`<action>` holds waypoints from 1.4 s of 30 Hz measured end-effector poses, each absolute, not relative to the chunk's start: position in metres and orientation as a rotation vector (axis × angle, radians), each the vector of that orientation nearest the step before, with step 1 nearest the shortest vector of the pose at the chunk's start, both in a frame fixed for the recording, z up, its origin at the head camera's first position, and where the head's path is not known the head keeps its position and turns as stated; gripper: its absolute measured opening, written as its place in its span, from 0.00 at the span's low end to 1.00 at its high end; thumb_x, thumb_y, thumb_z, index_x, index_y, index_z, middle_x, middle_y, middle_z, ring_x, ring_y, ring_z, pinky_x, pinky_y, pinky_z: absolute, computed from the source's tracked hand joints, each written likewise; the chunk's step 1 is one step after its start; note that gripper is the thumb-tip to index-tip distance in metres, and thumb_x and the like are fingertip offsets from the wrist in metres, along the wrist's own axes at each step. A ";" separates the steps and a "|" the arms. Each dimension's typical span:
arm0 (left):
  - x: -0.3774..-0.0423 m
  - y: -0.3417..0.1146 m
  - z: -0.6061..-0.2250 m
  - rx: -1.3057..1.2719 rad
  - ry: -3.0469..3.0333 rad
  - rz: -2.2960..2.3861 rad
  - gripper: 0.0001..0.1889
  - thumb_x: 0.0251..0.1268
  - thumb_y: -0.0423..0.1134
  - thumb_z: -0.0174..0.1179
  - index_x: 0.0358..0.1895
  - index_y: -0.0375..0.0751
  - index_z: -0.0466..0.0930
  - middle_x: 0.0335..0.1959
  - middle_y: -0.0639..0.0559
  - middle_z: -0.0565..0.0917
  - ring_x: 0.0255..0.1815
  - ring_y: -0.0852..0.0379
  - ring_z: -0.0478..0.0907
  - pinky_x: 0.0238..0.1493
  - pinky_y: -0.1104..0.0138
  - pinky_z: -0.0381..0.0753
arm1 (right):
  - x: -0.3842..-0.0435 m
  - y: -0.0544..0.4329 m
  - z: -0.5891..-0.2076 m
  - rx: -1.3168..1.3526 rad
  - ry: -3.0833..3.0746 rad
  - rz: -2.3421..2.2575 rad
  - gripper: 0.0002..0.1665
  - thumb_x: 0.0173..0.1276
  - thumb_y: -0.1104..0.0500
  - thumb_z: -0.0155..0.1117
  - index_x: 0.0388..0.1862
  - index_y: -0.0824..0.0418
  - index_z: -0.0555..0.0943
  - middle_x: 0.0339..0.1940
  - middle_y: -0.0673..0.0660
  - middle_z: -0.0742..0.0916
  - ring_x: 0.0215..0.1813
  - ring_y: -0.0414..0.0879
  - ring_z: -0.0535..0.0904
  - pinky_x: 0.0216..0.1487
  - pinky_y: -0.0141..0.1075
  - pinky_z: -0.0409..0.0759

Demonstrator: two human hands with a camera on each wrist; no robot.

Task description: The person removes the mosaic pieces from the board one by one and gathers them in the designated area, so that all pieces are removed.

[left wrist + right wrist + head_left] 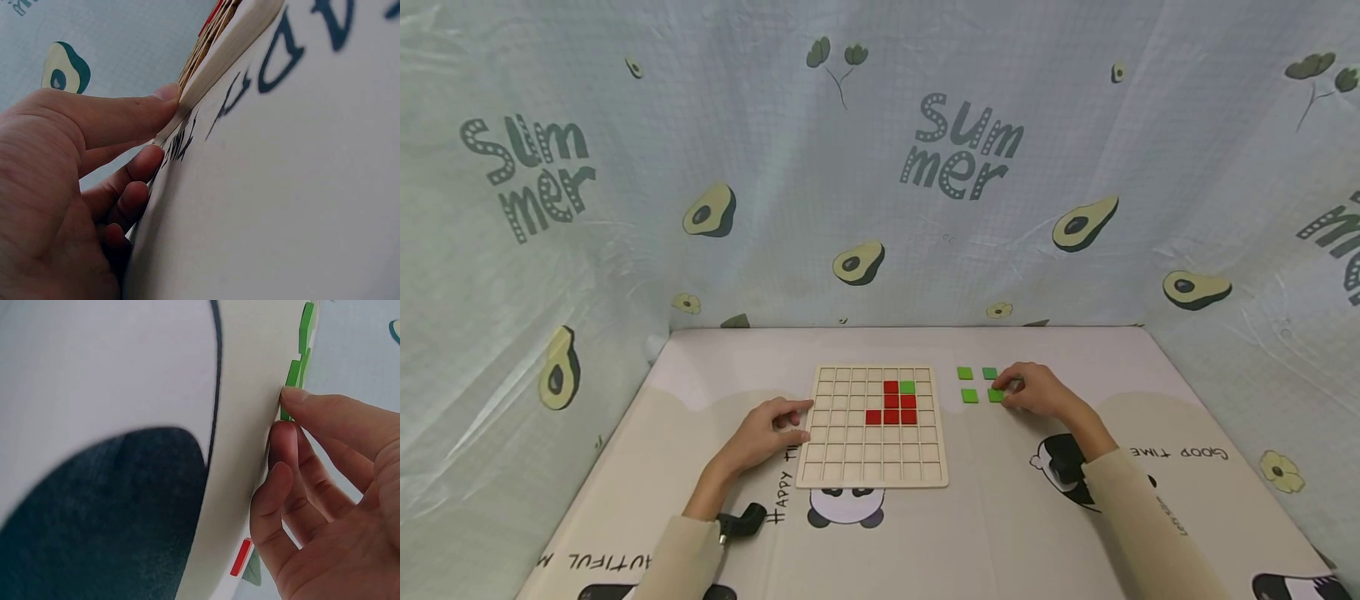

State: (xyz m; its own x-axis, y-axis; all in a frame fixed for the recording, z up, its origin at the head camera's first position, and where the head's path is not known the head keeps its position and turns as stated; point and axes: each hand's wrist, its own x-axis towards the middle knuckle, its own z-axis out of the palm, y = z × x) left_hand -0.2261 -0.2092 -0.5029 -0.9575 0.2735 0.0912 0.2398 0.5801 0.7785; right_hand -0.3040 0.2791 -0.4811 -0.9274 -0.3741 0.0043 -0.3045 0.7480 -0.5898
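A wooden grid board [842, 479] lies flat on the table, with several red tiles [891, 416] and one green tile [907, 387] in its squares. My left hand [767, 431] rests at the board's left edge, thumb and index fingertip against the rim. In the left wrist view the thumb presses on the board's wooden edge [231, 56]. My right hand [1037, 390] is right of the board, pinching a loose green tile [996, 396] at the table surface between thumb and fingertip. More green tiles [970, 396] lie just left of that hand.
In the right wrist view a red tile [240, 556] lies beyond the fingers; the head view hides it. A black strap piece [745, 521] sits by the left wrist. Printed cloth [985, 533] covers the table, and a printed curtain [775, 150] rises behind and on both sides.
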 end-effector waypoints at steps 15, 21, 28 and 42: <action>-0.226 -0.210 -0.504 0.457 2.762 1.354 0.28 0.62 0.38 0.72 0.66 0.36 0.81 0.40 0.49 0.79 0.40 0.54 0.69 0.42 0.68 0.68 | -0.302 0.280 -0.476 -0.575 2.804 -0.908 0.17 0.59 0.65 0.75 0.47 0.66 0.87 0.47 0.63 0.89 0.41 0.47 0.78 0.40 0.35 0.76; -0.225 -0.209 -0.503 0.445 2.762 1.352 0.28 0.61 0.38 0.72 0.66 0.36 0.81 0.39 0.49 0.78 0.40 0.54 0.69 0.42 0.68 0.68 | -0.303 0.277 -0.469 -0.589 2.797 -0.899 0.18 0.59 0.66 0.74 0.49 0.66 0.86 0.46 0.62 0.89 0.38 0.46 0.78 0.37 0.36 0.78; -0.224 -0.208 -0.503 0.444 2.771 1.337 0.28 0.62 0.38 0.71 0.66 0.36 0.81 0.39 0.49 0.78 0.40 0.54 0.69 0.42 0.68 0.68 | -0.301 0.264 -0.461 -0.634 2.784 -0.922 0.18 0.62 0.65 0.72 0.53 0.66 0.86 0.46 0.61 0.88 0.35 0.44 0.78 0.35 0.35 0.77; -0.226 -0.209 -0.504 0.423 2.773 1.328 0.28 0.62 0.39 0.72 0.66 0.38 0.81 0.39 0.50 0.78 0.40 0.55 0.69 0.43 0.68 0.68 | -0.298 0.206 -0.458 -0.764 2.737 -1.024 0.17 0.64 0.62 0.73 0.52 0.63 0.87 0.44 0.59 0.89 0.36 0.43 0.77 0.37 0.33 0.78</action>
State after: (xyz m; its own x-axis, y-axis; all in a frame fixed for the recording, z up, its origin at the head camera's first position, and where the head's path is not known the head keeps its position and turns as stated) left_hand -0.2259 -0.2094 -0.5042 -0.9621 0.2598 0.0827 0.2273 0.5966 0.7696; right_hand -0.2977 0.2059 -0.4581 -0.8651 -0.4978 0.0610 -0.4157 0.6436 -0.6426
